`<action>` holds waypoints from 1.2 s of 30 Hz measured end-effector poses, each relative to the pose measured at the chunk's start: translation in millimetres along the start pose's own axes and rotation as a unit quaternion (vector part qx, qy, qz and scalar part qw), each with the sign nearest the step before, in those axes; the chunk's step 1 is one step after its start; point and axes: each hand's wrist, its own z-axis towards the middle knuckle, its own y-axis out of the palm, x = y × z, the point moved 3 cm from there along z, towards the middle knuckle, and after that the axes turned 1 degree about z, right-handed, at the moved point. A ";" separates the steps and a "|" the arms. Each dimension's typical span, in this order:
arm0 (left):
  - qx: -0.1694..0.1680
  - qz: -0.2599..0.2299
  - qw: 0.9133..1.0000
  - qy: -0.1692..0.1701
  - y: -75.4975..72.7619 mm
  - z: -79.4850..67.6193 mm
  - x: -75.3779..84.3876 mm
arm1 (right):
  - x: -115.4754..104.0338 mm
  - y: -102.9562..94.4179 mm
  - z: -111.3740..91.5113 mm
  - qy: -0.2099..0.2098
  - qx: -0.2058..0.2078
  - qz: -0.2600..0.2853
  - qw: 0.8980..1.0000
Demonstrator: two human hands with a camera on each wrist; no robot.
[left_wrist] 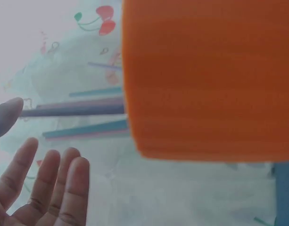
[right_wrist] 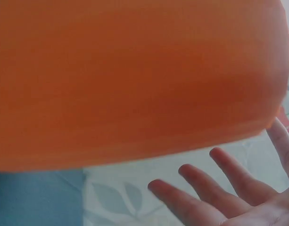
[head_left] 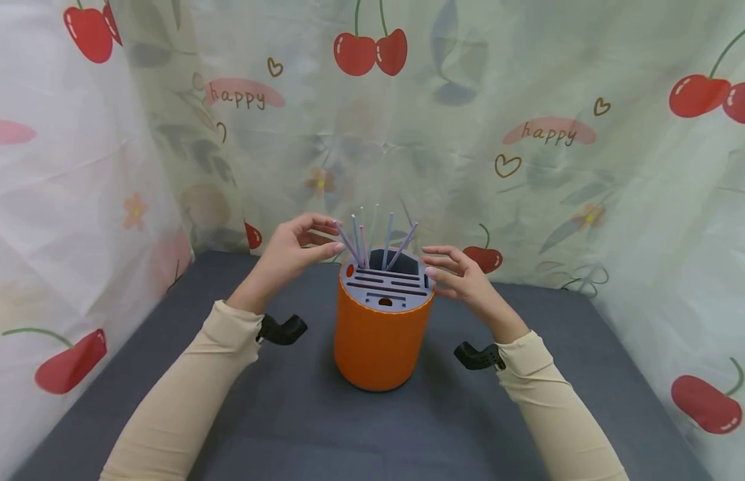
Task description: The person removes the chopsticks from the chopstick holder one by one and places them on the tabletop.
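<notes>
An orange cylindrical holder (head_left: 378, 347) with a grey slotted top (head_left: 387, 294) stands upright at the middle of the table. Several thin pastel sticks (head_left: 389, 234), purple, blue, pink and pale green, lean out of the opening at the back of its top. My left hand (head_left: 300, 244) is at the left of the sticks, fingers apart. In the left wrist view its thumb (left_wrist: 7, 115) is at the tip of a purple stick (left_wrist: 73, 111); contact is unclear. My right hand (head_left: 459, 274) is beside the holder's right rim, its fingers (right_wrist: 234, 174) spread; whether a fingertip touches the rim, I cannot tell.
The holder stands on a dark grey tabletop (head_left: 312, 427). Behind it and on both sides hangs a pale curtain (head_left: 360, 133) printed with cherries and leaves. A black wrist mount (head_left: 282, 329) juts out from the left cuff, another black mount (head_left: 477, 356) from the right.
</notes>
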 end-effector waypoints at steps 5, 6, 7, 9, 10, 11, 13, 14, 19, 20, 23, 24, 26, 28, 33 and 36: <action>-0.002 -0.049 0.999 0.000 9.3 0.9 -5.0 | 10.4 6.8 1.4 0.021 0.001 0.006 1.000; -0.002 -0.053 0.999 0.000 11.1 1.2 -6.1 | 12.0 7.5 1.6 0.022 0.002 0.005 1.000; -0.002 -0.055 0.998 0.000 12.7 1.5 -7.1 | 13.3 8.0 1.6 0.023 0.004 0.005 1.000; -0.004 -0.059 0.998 -0.001 15.8 2.3 -8.9 | 15.1 8.8 1.3 0.025 0.007 0.005 1.000; -0.005 -0.059 0.998 -0.002 17.2 2.6 -9.6 | 15.5 9.4 1.2 0.024 0.009 0.008 1.000; -0.005 -0.060 0.998 -0.003 18.4 2.8 -10.3 | 15.7 9.9 1.0 0.024 0.010 0.011 1.000; -0.005 -0.059 0.998 -0.006 20.0 3.1 -11.2 | 16.2 10.9 0.8 0.023 0.010 0.017 1.000; -0.006 -0.059 0.998 -0.007 20.8 3.2 -11.3 | 16.6 11.2 0.8 0.024 0.010 0.022 0.999; -0.010 -0.057 0.998 0.000 22.6 4.2 -11.5 | 18.9 12.0 1.4 0.025 0.010 0.036 0.999; -0.012 -0.056 0.998 0.002 22.9 4.6 -11.6 | 19.2 12.2 1.5 0.025 0.011 0.038 0.999; -0.015 -0.053 0.998 0.005 23.3 6.0 -11.9 | 19.6 12.8 1.7 0.024 0.010 0.043 0.999; -0.016 -0.051 0.999 0.005 23.3 6.9 -12.0 | 19.6 13.0 1.7 0.024 0.010 0.046 0.999; -0.016 -0.046 0.999 0.007 22.9 8.7 -10.5 | 19.7 13.2 1.6 0.025 0.010 0.049 0.998; -0.007 -0.042 0.999 0.019 20.8 11.1 -4.9 | 19.6 13.3 1.5 0.024 0.009 0.050 0.998; 0.054 -0.089 0.987 0.127 0.1 21.0 36.7 | 19.6 13.1 1.2 0.023 0.010 0.052 0.998; 0.102 -0.178 0.958 0.202 -24.1 25.4 73.7 | 19.8 12.2 0.1 0.023 0.011 0.050 0.998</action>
